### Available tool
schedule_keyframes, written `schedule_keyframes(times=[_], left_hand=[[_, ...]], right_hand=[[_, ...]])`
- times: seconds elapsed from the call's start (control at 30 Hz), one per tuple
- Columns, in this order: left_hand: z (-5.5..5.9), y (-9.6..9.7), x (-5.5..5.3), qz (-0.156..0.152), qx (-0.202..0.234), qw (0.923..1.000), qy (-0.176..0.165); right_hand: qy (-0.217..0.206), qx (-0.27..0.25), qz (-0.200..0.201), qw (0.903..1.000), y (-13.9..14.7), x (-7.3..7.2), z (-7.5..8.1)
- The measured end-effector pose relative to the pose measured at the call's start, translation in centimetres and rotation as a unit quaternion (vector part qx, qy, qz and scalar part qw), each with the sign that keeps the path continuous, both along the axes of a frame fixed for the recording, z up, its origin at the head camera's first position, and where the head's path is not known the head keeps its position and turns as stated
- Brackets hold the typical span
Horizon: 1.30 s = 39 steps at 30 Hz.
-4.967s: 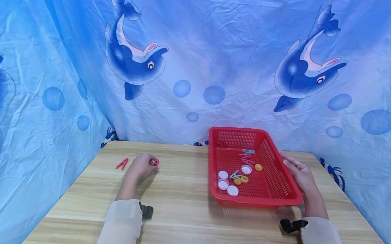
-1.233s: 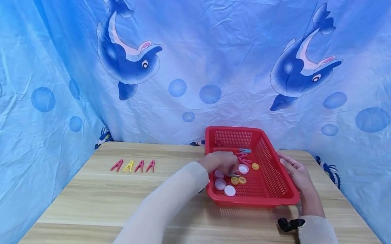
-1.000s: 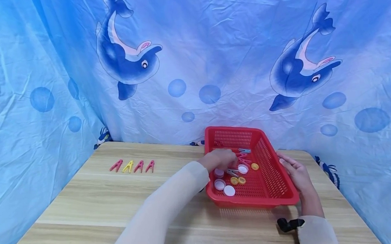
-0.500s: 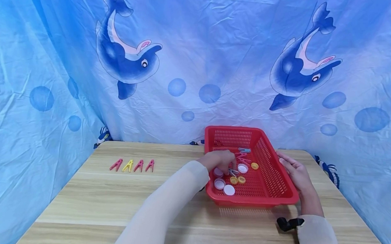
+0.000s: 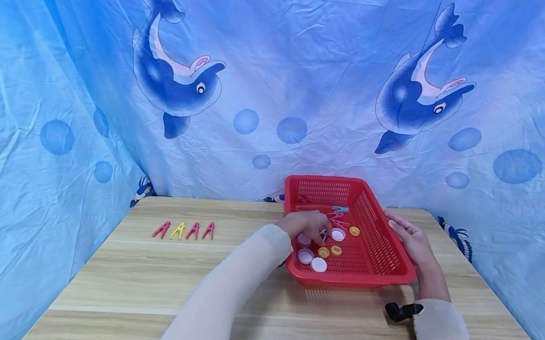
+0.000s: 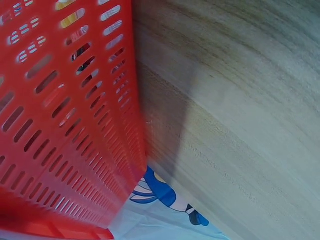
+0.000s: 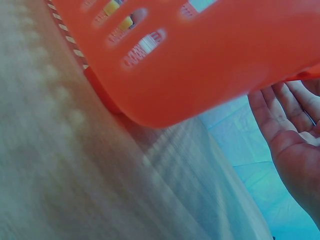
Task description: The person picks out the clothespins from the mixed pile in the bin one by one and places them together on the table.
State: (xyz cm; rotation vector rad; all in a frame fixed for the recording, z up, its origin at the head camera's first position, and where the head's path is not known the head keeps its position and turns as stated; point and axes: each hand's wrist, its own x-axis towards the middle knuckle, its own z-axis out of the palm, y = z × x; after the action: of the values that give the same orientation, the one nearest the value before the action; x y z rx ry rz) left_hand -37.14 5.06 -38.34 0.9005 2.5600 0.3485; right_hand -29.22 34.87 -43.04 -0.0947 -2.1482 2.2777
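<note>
Red basket (image 5: 357, 280), head view: on the wooden table (image 5: 123, 285), towards 4 o'clock from mid-view; probably light, fairly stiff plastic that could slide if pushed, so the rim is the sound place to hold it.
Left hand (image 5: 308, 225), head view: reaches inside at the basket's 9 o'clock, fingers curled, seemingly pinching a grey clip.
Grey clip (image 5: 323, 234), head view: at those fingertips, largely covered; likely very light, hard and springy, not fragile but rather smooth, best taken across its middle.
Loose clips, head view: a blue clip (image 5: 340, 209) at the basket's 12 o'clock, with pink clips (image 5: 340, 224) just below it.
Caps, head view: white caps (image 5: 319, 265) mostly between 7 and 9 o'clock in the basket, yellow caps (image 5: 336, 250) around 7 o'clock and near the middle.
Clip row, head view: out at 9 o'clock on the wood, a yellow clip (image 5: 181, 226) among three others, pinkish red, all spaced apart.
Right hand (image 5: 412, 237), head view: holds the rim at the basket's 3 o'clock.
Slotted wall (image 6: 20, 85), left wrist view: fills 7 to 11 o'clock; the left hand is hidden, so its pinch cannot be told here.
Rim grip, right wrist view: at 3 o'clock, fingers extend beneath the rim; the thumb is hardly visible.
</note>
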Motion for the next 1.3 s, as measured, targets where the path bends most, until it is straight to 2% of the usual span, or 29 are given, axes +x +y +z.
schedule_keyframes(times=[0.33,0.6,0.83,1.1,1.3], left_hand=[[-0.5,0.4,0.0,0.009,-0.003,0.9997,0.024],[-0.5,0.5,-0.1,-0.002,-0.008,0.9984,0.057],[-0.6,0.6,0.0,0.024,-0.021,0.9987,0.039],[-0.9,0.5,-0.4,0.006,-0.012,0.9992,0.036],[-0.9,0.6,-0.3,0.003,-0.004,0.9990,0.044]], right_hand=[[0.002,-0.004,0.002,1.0000,-0.1,0.0,0.1],[-0.001,-0.004,0.005,1.0000,-0.1,-0.1,0.2],[-0.015,0.015,0.001,0.9998,0.1,0.0,0.3],[-0.005,0.013,0.001,0.9999,0.1,-0.1,0.1],[-0.002,0.006,0.005,1.0000,0.1,0.0,0.0]])
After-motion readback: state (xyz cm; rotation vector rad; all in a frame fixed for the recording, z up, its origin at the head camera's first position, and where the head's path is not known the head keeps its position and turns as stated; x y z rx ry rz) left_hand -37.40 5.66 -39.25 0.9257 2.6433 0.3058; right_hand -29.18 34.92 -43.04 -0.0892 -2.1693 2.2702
